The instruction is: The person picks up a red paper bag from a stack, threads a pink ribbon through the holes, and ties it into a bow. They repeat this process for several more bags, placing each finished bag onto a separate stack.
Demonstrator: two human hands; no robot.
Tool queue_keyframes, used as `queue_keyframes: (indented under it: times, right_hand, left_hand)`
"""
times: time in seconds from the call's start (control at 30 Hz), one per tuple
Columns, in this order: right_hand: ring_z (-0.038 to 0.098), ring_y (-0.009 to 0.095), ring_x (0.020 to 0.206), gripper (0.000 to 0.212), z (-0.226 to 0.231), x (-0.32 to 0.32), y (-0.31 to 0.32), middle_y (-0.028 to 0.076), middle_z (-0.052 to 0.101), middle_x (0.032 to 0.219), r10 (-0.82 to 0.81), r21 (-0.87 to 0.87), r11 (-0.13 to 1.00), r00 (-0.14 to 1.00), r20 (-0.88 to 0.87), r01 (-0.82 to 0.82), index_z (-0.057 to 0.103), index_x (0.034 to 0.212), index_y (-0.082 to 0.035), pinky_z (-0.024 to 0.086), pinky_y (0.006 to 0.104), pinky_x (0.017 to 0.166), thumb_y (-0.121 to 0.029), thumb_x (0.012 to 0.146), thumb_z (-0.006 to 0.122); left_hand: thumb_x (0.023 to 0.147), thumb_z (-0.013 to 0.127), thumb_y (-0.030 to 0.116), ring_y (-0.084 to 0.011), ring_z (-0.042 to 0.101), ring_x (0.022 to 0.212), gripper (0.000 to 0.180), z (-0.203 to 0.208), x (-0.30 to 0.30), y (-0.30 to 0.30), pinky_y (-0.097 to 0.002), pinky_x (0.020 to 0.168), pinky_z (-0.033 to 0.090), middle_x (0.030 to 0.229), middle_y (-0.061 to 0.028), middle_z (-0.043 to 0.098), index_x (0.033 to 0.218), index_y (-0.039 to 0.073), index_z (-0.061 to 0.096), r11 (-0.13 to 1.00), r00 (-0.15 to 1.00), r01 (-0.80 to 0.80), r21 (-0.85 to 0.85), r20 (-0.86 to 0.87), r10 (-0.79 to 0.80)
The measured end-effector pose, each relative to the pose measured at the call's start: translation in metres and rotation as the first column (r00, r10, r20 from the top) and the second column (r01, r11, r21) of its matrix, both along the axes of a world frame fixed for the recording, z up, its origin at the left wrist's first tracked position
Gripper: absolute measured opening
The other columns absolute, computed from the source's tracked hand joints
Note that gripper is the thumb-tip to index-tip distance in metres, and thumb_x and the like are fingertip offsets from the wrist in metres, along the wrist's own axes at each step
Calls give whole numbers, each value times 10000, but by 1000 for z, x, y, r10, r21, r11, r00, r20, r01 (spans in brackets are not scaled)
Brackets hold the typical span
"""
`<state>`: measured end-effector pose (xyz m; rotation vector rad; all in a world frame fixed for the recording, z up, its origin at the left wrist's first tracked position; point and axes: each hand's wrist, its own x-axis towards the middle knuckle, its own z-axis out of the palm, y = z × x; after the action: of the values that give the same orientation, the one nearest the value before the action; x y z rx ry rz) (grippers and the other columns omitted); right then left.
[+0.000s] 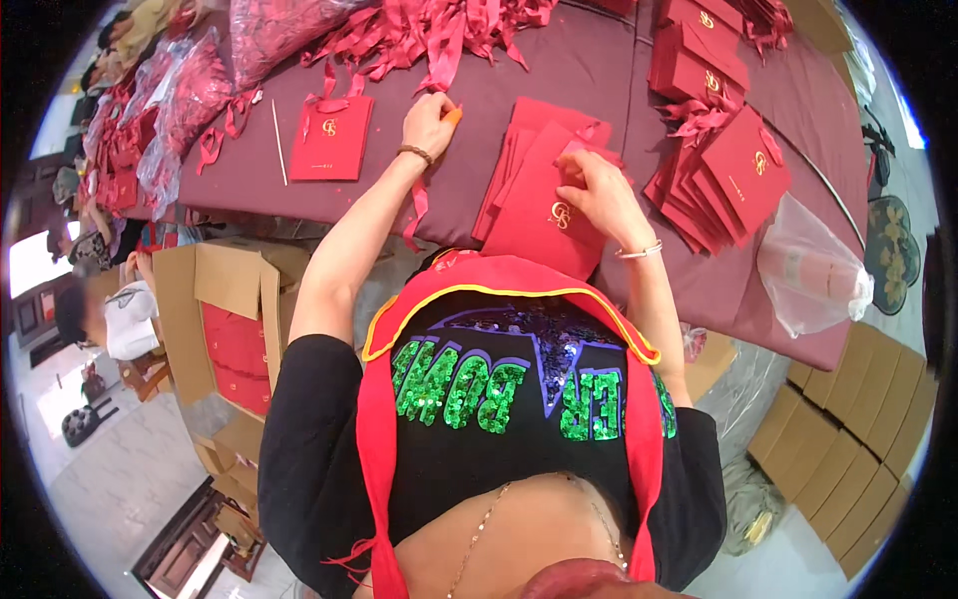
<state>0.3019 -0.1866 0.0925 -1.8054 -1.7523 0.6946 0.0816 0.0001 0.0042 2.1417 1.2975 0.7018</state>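
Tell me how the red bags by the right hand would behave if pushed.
The red bags lie flat with straight edges, so they are probably fairly stiff. Overlapped unevenly and seemingly unbound, they may slide over one another rather than move as one block.

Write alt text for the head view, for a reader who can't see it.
A person's right hand touches a stack of red bags on a maroon table, while the left hand is near a pile of red ribbons. A single red bag lies to the left beside a thin white stick; more bags sit at right.
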Motion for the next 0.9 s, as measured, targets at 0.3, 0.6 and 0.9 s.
queue_keyframes:
  times: [0.3,0.6,0.9]
  right_hand:
    - [626,258,908,373,6,8,-2,152,648,939,-117,-251,966,971,-209,63,587,1058,-58,479,361,776,-173,721,697]
    - [554,139,673,407,-18,11,-6,102,600,728,-158,-277,960,897,-413,41,618,1078,-58,431,301,636,-220,713,695]
    - [571,106,857,396,12,4,-8,83,647,951,-124,-313,949,959,-256,39,566,1117,23,448,257,779,-129,766,672]
  left_hand:
    - [798,622,50,-27,508,619,145,92,26,-81,-160,516,342,797,-24,636,943,51,618,588,849,423,-689,528,8]
    - [799,588,76,-270,635,749,117,94,38,-108,-341,669,488,820,-150,645,897,22,623,906,910,392,-163,211,-356]
    - [776,556,59,-353,612,767,134,101,47,-117,-411,660,478,815,-190,620,895,14,598,897,896,436,-70,124,-425]
